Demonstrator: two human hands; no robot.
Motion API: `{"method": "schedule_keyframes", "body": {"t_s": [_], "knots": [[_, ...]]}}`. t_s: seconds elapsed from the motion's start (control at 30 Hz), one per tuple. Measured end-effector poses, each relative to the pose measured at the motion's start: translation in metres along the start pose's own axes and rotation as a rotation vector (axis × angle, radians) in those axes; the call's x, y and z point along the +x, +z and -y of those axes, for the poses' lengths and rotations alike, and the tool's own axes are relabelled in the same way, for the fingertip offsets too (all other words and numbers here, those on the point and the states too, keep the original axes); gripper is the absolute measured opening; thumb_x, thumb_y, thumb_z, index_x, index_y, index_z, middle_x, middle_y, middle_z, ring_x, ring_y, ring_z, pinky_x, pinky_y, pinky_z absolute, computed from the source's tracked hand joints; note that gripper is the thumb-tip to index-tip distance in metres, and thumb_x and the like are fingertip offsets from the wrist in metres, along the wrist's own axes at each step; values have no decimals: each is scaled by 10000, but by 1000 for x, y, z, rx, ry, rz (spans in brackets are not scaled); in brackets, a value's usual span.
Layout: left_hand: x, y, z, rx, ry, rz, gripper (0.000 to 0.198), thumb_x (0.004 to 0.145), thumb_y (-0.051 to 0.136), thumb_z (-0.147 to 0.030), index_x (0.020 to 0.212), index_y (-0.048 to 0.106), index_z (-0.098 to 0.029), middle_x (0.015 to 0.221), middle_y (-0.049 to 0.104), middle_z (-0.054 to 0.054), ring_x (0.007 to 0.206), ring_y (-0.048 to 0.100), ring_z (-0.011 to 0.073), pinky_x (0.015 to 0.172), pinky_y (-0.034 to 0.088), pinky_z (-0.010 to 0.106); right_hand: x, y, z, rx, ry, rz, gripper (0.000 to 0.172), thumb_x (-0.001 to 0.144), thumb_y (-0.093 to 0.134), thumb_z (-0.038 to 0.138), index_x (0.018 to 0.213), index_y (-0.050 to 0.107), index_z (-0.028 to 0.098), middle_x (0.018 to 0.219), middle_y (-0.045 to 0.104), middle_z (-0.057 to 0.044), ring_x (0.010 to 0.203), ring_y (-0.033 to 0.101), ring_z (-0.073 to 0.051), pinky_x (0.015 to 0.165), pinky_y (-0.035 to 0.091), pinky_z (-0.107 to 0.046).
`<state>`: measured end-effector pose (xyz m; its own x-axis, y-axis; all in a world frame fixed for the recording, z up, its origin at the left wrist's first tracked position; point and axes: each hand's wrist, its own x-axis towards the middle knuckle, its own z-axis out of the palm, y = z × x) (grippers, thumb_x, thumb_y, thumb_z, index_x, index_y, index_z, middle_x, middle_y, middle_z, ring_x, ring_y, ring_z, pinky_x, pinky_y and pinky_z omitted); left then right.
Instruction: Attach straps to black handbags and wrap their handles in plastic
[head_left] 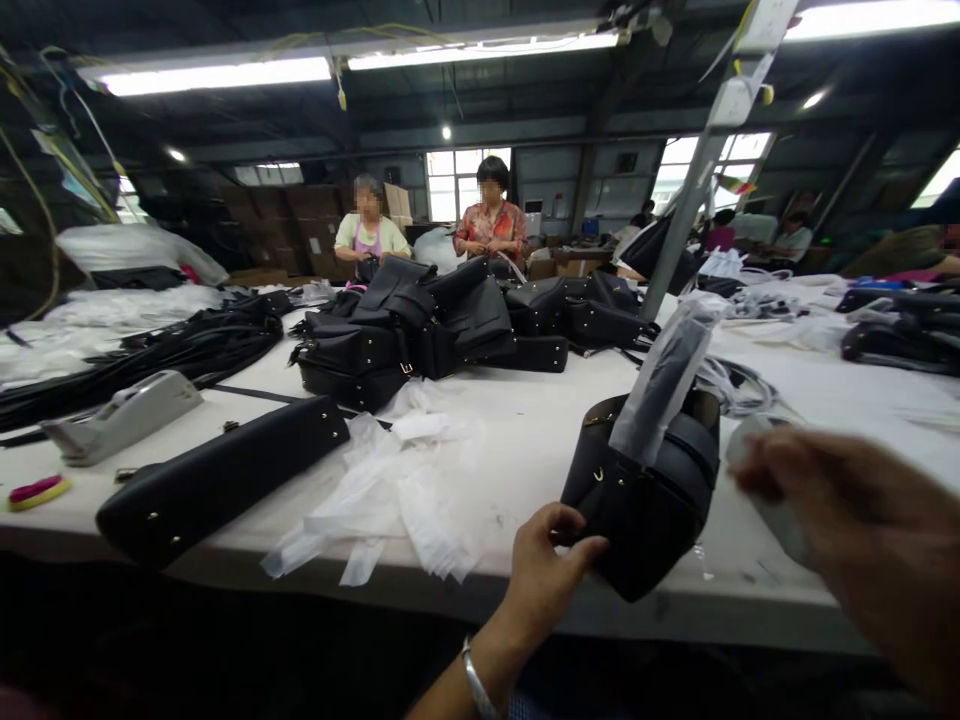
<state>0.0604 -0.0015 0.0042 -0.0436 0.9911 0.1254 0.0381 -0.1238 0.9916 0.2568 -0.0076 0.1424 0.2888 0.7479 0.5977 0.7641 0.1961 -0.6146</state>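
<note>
On my feed, the left hand (544, 570) grasps a black bag (637, 520) by the near edge of the counter (525, 420); the right hand (862, 530) blurs to its right, grip impossible for me to tell. Bare surface separates bag from white sheets (431, 500). I count one lying bag (225, 480), one tape dispenser (135, 415), two people (491, 228) across; piled bags (420, 325) overlap past counting.

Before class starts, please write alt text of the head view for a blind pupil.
A bare left hand holds a smooth black handbag, its handle wrapped in translucent plastic, at a white table; the blurred bare right hand is raised beside it. Beyond lies a heap of black bags.
</note>
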Motion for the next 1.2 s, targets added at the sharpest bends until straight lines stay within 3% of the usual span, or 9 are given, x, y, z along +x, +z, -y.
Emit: {"method": "schedule_keyframes", "body": {"t_s": [0.07,0.2,0.3,0.4,0.53,0.67,0.77,0.93,1.2], "knots": [[-6,-4,-4,-52,-38,32,120,760,753,-234,821,680,-160,755,661,-1,672,599,134,625,477,225,-42,14,-22,111,80,321,399,766,590,732,842,773,386,702,757,-82,607,711,-270,546,563,-380],[-24,-7,-11,-90,-38,105,227,880,669,-356,928,729,-143,720,672,32,662,614,148,627,487,240,-89,58,-41,290,259,659,560,772,599,676,1090,778,251,639,733,-52,590,694,-243,537,562,-316],[-36,-6,-14,-32,35,133,281,945,594,-377,876,746,-150,766,690,55,688,627,154,652,499,250,-97,79,-33,498,376,730,575,791,623,639,1174,749,229,726,748,-55,610,667,-213,506,532,-266],[-42,-16,-15,110,113,170,290,980,545,-348,902,763,-175,837,728,66,752,663,168,718,519,267,-95,85,-26,612,455,696,491,752,692,609,1065,796,246,948,775,-84,813,685,-252,605,552,-269],[-36,-67,-19,432,174,122,181,952,597,-273,1004,764,-222,958,770,47,887,701,183,821,532,279,-93,85,-36,546,428,676,492,748,680,642,1027,813,260,833,753,-71,669,617,-216,565,515,-278],[4,-132,-20,823,119,-9,173,927,610,-214,1037,743,-218,1059,765,28,952,702,176,790,552,243,-96,88,-42,491,367,664,524,774,629,678,1008,819,250,631,657,-43,526,528,-174,480,442,-265],[53,-156,-12,933,92,-10,180,936,598,-212,1052,734,-202,1060,759,35,946,695,180,854,546,273,-96,89,-38,492,360,656,551,780,609,688,1005,819,231,580,608,-34,539,544,-182,491,432,-265],[120,-152,3,1088,25,39,208,952,622,-276,1108,674,-148,1135,693,90,1014,663,220,941,529,430,-95,88,-36,461,384,669,601,758,589,723,1010,815,226,553,569,-18,543,543,-183,511,417,-270],[174,-132,5,1147,-91,19,320,966,602,-348,1227,602,-162,1247,615,104,1071,629,243,913,540,460,-99,99,-43,517,412,710,600,780,549,733,984,811,235,517,529,-1,534,540,-183,531,414,-276]]}}
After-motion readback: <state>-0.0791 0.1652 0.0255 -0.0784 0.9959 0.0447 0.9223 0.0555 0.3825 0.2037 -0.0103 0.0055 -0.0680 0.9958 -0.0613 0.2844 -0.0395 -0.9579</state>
